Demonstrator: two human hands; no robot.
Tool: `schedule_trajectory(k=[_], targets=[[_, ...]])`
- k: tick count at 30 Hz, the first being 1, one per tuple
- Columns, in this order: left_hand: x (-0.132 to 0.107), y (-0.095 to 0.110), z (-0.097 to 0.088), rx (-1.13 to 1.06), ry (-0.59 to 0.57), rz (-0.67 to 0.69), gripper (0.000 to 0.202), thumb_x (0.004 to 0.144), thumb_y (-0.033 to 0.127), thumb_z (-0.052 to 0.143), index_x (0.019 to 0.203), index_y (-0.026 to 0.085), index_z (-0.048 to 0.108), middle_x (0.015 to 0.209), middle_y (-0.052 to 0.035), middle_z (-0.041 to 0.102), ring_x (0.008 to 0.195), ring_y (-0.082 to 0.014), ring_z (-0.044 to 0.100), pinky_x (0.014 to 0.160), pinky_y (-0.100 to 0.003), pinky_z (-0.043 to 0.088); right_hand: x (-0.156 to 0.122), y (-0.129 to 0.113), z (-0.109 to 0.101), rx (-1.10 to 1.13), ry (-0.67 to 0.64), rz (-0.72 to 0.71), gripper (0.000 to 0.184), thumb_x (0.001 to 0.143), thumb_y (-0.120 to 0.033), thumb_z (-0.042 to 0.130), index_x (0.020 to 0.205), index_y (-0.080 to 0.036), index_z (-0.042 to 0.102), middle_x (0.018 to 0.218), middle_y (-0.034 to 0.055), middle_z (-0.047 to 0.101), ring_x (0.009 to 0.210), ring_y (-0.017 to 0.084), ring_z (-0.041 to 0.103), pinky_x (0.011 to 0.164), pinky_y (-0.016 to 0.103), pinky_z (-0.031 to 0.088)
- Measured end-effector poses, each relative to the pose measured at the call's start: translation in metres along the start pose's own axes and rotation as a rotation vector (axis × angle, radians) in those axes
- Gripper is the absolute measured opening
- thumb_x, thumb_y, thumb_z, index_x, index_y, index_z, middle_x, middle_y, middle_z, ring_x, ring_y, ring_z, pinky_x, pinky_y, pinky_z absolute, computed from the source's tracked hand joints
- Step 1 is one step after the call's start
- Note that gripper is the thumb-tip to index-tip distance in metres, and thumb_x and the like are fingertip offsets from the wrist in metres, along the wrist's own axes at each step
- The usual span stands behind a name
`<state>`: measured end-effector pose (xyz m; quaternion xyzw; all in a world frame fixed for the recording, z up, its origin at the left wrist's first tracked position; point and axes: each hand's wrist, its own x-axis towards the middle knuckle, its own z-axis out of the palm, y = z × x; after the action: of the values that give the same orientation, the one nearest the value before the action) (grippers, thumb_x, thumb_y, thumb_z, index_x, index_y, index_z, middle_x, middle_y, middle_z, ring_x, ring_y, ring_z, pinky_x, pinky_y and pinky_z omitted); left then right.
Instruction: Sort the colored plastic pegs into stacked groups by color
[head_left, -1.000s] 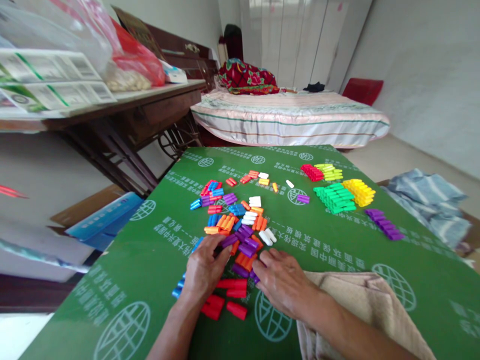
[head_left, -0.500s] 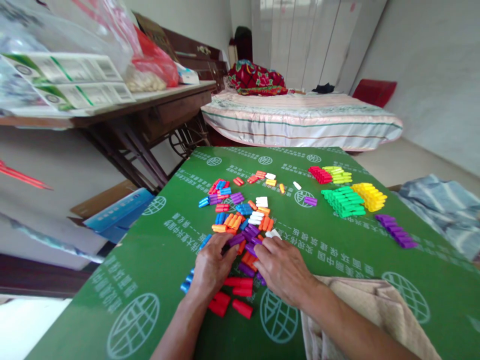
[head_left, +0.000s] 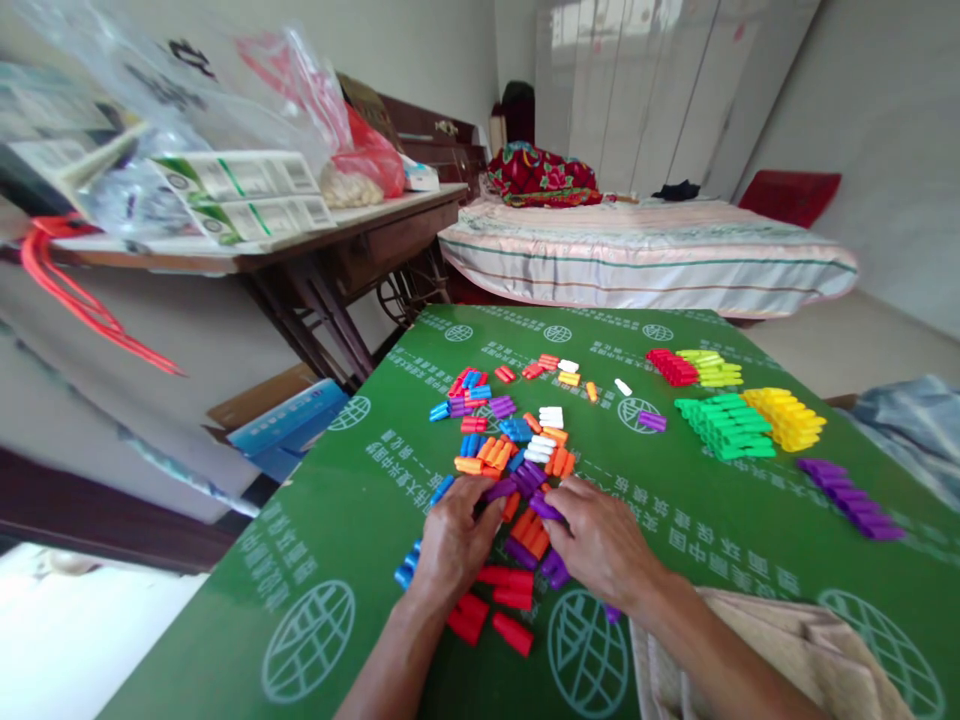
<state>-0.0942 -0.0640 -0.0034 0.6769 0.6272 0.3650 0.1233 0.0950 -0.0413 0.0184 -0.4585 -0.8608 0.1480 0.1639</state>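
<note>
Small bullet-shaped plastic pegs in several colours lie scattered on the green table (head_left: 315, 540). My left hand (head_left: 457, 540) is closed, thumb and forefinger on a purple peg (head_left: 500, 490). Just to the right, my right hand (head_left: 604, 540) pinches another purple peg (head_left: 545, 506). Between and beyond the hands are more purple pegs (head_left: 532, 473) and orange pegs (head_left: 529, 535). Large red pegs (head_left: 513, 634) rest nearer to me, and blue pegs (head_left: 405, 575) show beside my left wrist. My fingers partly hide the pegs they hold.
At the right stand neat stacks of green pegs (head_left: 724, 425), yellow pegs (head_left: 785, 418) and red pegs (head_left: 671, 367), with a purple row (head_left: 851, 498). A folded beige cloth (head_left: 780, 640) lies under my right forearm. A cluttered side table (head_left: 397, 225) stands at left, a bed (head_left: 645, 250) beyond.
The view has turned somewhat left, so everything sits further right in the picture. My right hand has shifted slightly, and the purple peg at its fingertips shows more plainly.
</note>
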Motion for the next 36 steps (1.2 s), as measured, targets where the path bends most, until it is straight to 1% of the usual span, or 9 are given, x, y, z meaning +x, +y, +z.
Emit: schedule_trajectory(k=[4,8,12,14,19,23,27,31,36], targets=[[-0.001,0.001,-0.001,0.003,-0.01,-0.013,0.019,0.082,0.031,0.053,0.094,0.021,0.065,0.088,-0.005,0.068,0.08,-0.018,0.063,0.071,-0.03,0.05,-0.007,0.024,-0.008,0.187,0.072,0.106,0.016,0.084,-0.025,0.049,0.085,-0.023,0.065,0.082,0.0008,0.064,0.073,0.014,0.06,0.065,0.024,0.043],[-0.001,0.0,-0.001,-0.006,-0.019,-0.023,0.022,0.083,0.033,0.052,0.096,0.021,0.065,0.09,-0.0055,0.068,0.08,-0.0178,0.063,0.071,-0.03,0.05,-0.022,0.063,-0.016,0.362,0.189,0.244,0.022,0.081,-0.035,0.05,0.086,-0.024,0.069,0.084,0.0023,0.069,0.071,0.016,0.062,0.062,0.025,0.047],[-0.001,0.0,0.0,-0.007,-0.015,-0.03,0.023,0.083,0.034,0.053,0.096,0.02,0.065,0.09,-0.0055,0.068,0.08,-0.0176,0.063,0.073,-0.03,0.051,-0.044,0.102,-0.023,0.431,0.248,0.456,0.028,0.074,-0.043,0.055,0.085,-0.023,0.071,0.086,0.0036,0.073,0.074,0.02,0.066,0.064,0.029,0.05],[-0.001,0.001,0.0,-0.003,-0.01,-0.034,0.023,0.083,0.034,0.053,0.095,0.02,0.065,0.089,-0.0053,0.068,0.08,-0.0176,0.063,0.073,-0.03,0.051,-0.055,0.117,-0.025,0.463,0.265,0.529,0.032,0.07,-0.044,0.056,0.086,-0.022,0.072,0.086,0.0044,0.074,0.076,0.022,0.067,0.067,0.03,0.051],[0.0,0.0,0.001,0.008,-0.002,-0.035,0.022,0.081,0.035,0.054,0.094,0.02,0.065,0.087,-0.0046,0.068,0.079,-0.018,0.064,0.073,-0.03,0.051,-0.075,0.143,-0.027,0.418,0.291,0.672,0.045,0.064,-0.05,0.054,0.092,-0.019,0.071,0.08,0.0052,0.073,0.066,0.023,0.066,0.066,0.034,0.05],[0.001,-0.002,0.001,0.01,-0.007,-0.034,0.025,0.082,0.037,0.054,0.097,0.021,0.065,0.091,-0.0047,0.069,0.08,-0.0178,0.064,0.073,-0.03,0.051,-0.087,0.152,-0.028,0.289,0.254,0.704,0.052,0.07,-0.053,0.049,0.105,-0.018,0.066,0.068,0.0027,0.069,0.062,0.021,0.063,0.062,0.033,0.047],[0.002,-0.002,0.001,0.02,0.0,-0.038,0.026,0.081,0.038,0.054,0.096,0.019,0.065,0.09,-0.0052,0.069,0.08,-0.018,0.065,0.073,-0.03,0.052,-0.097,0.154,-0.032,0.089,0.171,0.714,0.051,0.076,-0.047,0.043,0.112,-0.017,0.064,0.066,0.004,0.068,0.063,0.022,0.064,0.064,0.034,0.046],[0.005,-0.002,0.0,0.017,0.0,-0.033,0.029,0.079,0.039,0.056,0.095,0.018,0.066,0.091,-0.0059,0.07,0.08,-0.0185,0.065,0.073,-0.03,0.052,-0.103,0.149,-0.038,-0.107,0.085,0.703,0.045,0.081,-0.041,0.044,0.115,-0.02,0.064,0.071,0.0054,0.07,0.069,0.023,0.065,0.062,0.032,0.045],[0.009,-0.006,-0.001,0.048,0.005,-0.032,0.035,0.077,0.047,0.056,0.095,0.019,0.067,0.094,-0.0046,0.071,0.082,-0.0178,0.066,0.071,-0.026,0.053,-0.098,0.134,-0.05,-0.188,0.002,0.669,0.04,0.085,-0.033,0.047,0.123,-0.026,0.06,0.072,0.0016,0.071,0.064,0.019,0.065,0.058,0.027,0.042]])
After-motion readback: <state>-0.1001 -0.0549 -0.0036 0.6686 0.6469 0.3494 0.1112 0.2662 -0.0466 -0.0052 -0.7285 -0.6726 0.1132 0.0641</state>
